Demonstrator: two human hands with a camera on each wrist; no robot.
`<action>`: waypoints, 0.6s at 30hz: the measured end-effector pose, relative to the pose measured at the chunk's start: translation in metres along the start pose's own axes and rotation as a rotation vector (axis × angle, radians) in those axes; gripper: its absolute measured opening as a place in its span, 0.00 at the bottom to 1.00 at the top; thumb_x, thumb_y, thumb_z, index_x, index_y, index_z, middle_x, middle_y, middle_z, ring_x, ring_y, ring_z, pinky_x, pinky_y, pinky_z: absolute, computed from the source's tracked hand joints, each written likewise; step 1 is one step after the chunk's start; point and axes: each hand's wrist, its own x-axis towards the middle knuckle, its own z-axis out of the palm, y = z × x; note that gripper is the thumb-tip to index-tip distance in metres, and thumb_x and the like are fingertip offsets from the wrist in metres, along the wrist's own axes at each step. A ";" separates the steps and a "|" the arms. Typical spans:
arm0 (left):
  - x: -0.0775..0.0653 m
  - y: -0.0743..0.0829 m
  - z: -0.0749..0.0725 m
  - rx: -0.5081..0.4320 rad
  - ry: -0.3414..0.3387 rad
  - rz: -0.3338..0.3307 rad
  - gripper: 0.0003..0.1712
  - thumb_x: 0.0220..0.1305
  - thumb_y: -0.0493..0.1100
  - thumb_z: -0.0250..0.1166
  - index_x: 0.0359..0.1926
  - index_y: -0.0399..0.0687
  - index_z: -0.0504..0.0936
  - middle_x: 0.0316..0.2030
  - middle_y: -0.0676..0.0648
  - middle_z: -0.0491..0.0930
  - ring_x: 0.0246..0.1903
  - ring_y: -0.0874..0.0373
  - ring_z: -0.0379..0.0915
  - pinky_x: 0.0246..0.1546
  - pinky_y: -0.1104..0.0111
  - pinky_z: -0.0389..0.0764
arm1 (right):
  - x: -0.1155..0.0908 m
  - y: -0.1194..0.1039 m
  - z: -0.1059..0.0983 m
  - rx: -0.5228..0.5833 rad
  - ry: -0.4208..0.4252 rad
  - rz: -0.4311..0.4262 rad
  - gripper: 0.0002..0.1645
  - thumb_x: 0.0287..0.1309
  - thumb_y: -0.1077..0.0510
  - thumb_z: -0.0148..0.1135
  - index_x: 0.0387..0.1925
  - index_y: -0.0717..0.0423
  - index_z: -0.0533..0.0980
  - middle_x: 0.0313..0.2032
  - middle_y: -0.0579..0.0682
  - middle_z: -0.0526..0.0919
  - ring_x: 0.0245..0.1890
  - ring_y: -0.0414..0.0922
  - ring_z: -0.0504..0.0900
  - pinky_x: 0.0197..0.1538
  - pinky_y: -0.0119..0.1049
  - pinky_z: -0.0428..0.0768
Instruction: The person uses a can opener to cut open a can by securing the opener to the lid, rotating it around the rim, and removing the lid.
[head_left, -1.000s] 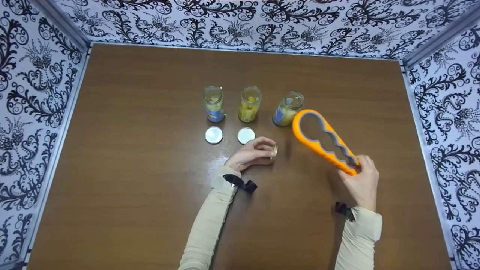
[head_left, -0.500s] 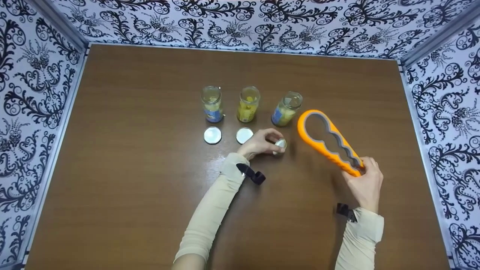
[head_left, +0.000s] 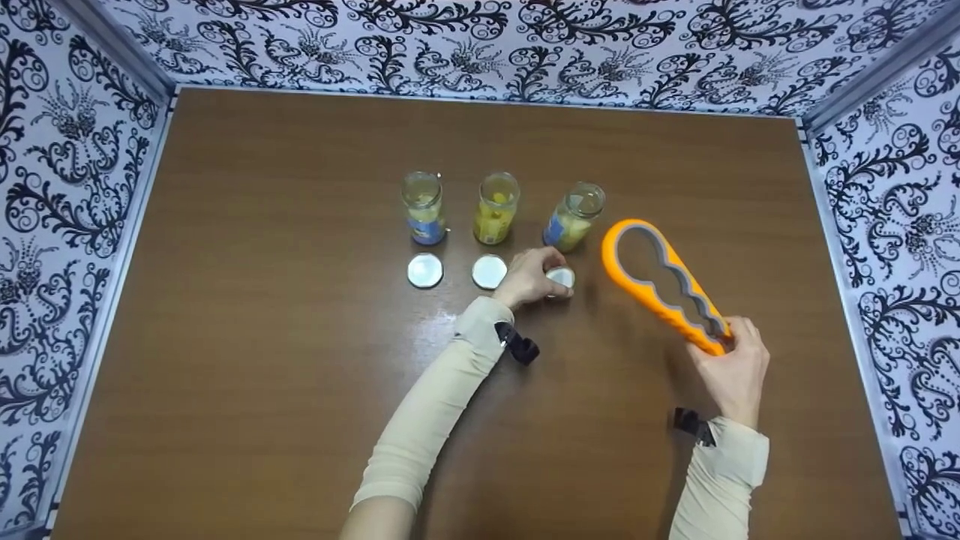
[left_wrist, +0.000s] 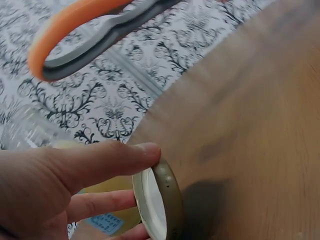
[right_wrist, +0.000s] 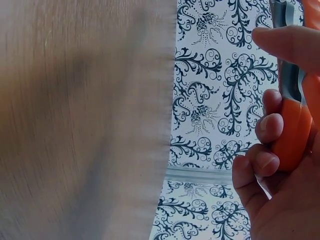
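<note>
My left hand (head_left: 531, 277) pinches a jar lid (head_left: 561, 280) by its edge, its white inner side facing up, just in front of the right-hand jar (head_left: 574, 217). In the left wrist view the lid (left_wrist: 167, 200) is tilted, with a gold rim, between thumb and fingers. My right hand (head_left: 733, 367) grips the handle end of an orange jar opener (head_left: 637, 289) with a grey wavy inner edge, held above the table. In the right wrist view the fingers curl round its orange handle (right_wrist: 295, 132).
Two more open glass jars, a left one (head_left: 424, 210) and a middle one (head_left: 496, 210), stand in the row. A left lid (head_left: 425, 271) and a middle lid (head_left: 489, 271) lie white side up before them. Patterned panels (head_left: 465, 52) border the brown table (head_left: 262, 337).
My left hand has moved right and toward the right-hand jar, turning the lid from edge-on to white side up. The right hand with the jar opener has shifted slightly right.
</note>
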 end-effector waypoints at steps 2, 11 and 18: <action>0.002 0.002 0.003 0.091 0.018 0.002 0.26 0.45 0.45 0.79 0.47 0.44 0.82 0.44 0.47 0.81 0.45 0.52 0.73 0.47 0.67 0.70 | -0.001 0.000 0.000 0.001 -0.003 -0.003 0.15 0.37 0.74 0.68 0.32 0.69 0.75 0.29 0.56 0.74 0.32 0.41 0.68 0.38 0.28 0.66; 0.007 0.018 0.017 0.320 0.069 -0.112 0.31 0.44 0.51 0.79 0.51 0.53 0.80 0.47 0.44 0.75 0.47 0.49 0.73 0.40 0.58 0.78 | -0.004 0.002 -0.001 0.008 0.022 0.030 0.14 0.37 0.73 0.68 0.30 0.67 0.76 0.28 0.51 0.73 0.31 0.39 0.68 0.37 0.26 0.66; 0.007 0.017 0.024 0.391 0.130 -0.121 0.30 0.44 0.51 0.79 0.51 0.54 0.80 0.49 0.44 0.74 0.49 0.49 0.70 0.38 0.56 0.79 | -0.004 0.005 0.002 0.008 0.026 0.003 0.14 0.36 0.72 0.70 0.29 0.66 0.75 0.27 0.50 0.71 0.30 0.41 0.67 0.36 0.28 0.65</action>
